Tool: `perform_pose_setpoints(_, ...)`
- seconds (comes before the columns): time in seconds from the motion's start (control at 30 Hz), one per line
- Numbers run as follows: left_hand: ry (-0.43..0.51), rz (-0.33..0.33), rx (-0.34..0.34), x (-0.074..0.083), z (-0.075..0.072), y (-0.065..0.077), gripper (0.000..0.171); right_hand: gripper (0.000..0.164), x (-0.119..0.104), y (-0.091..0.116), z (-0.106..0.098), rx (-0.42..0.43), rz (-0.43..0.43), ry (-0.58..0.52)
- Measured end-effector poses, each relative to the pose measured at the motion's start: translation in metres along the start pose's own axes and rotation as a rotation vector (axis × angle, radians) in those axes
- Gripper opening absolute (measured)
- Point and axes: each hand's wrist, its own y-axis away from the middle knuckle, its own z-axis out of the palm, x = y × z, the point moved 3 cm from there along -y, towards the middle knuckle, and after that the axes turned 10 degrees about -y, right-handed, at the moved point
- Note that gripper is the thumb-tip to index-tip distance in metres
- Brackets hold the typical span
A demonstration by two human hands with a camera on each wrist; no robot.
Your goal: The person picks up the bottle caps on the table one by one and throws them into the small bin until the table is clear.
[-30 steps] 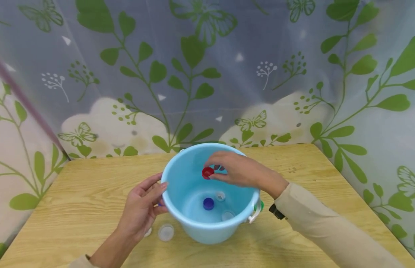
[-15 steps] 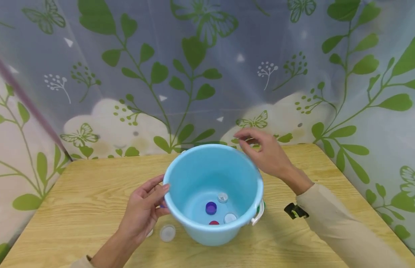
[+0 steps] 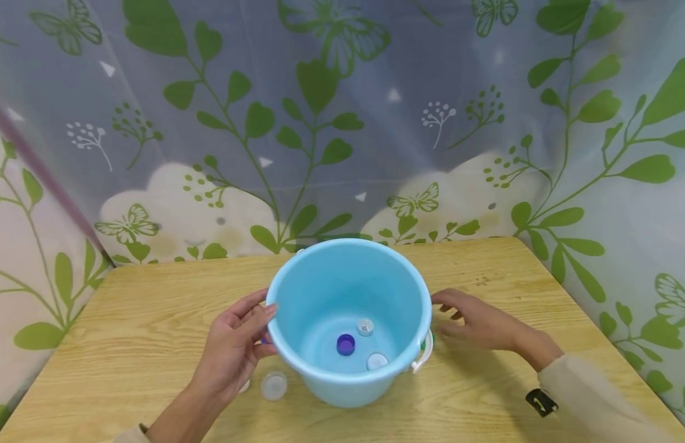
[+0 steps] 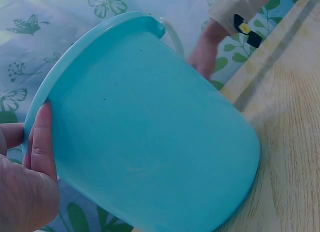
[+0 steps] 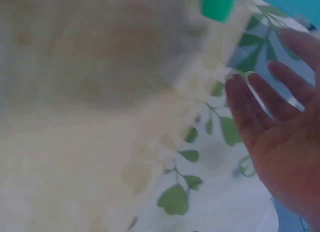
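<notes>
A light blue bucket (image 3: 348,389) stands on the wooden table, tipped slightly towards me. My left hand (image 3: 229,347) grips its rim, thumb inside and fingers outside. On the bucket floor lie a purple bottle cap (image 3: 345,344), a clear cap (image 3: 365,327) and a white cap (image 3: 377,361). My right hand (image 3: 481,321) is low beside the bucket's right side, its fingers loosely spread and holding nothing. Close to it, a green cap (image 5: 218,6) shows in the right wrist view, mostly hidden behind the bucket in the head view. No red cap is visible now.
The bucket's white handle (image 3: 424,355) hangs at its right side. A translucent cap (image 3: 274,386) lies on the table (image 3: 154,320) front left of the bucket, with a white one (image 3: 245,386) partly behind my left hand. A patterned cloth (image 3: 331,147) hangs behind the table.
My right hand let the red cap go into the bucket, rose out over the rim, and came down on the right side. The left hand keeps its grip on the rim.
</notes>
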Motion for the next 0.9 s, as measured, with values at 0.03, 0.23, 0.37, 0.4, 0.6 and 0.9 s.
perform_pose_setpoints(0.03, -0.001, 0.0, 0.003, 0.0, 0.0, 0.0, 0.033, 0.044, 0.003, 0.002, 0.005, -0.033, 0.003, -0.008)
perform_pose_setpoints(0.23, -0.003, 0.002, 0.007, -0.001, -0.001, 0.001, 0.033, 0.036, 0.006, 0.006, 0.026, -0.118, -0.129, 0.072)
perform_pose_setpoints(0.37, 0.005, 0.005, 0.001, -0.002, -0.001, 0.002, 0.031, 0.025, 0.006, 0.005, 0.031, -0.082, -0.197, 0.111)
perform_pose_setpoints(0.4, 0.006, 0.006, 0.0, -0.002, -0.001, 0.002, 0.031, 0.023, 0.007, 0.004, 0.032, -0.077, -0.192, 0.105)
perform_pose_setpoints(0.6, 0.012, 0.012, -0.007, -0.003, -0.001, 0.001, 0.032, 0.017, 0.009, 0.004, 0.036, -0.084, -0.097, 0.066)
perform_pose_setpoints(0.9, 0.021, 0.017, -0.015, -0.002, 0.001, 0.0, 0.033, 0.019, 0.008, 0.005, 0.034, -0.075, -0.071, -0.022)
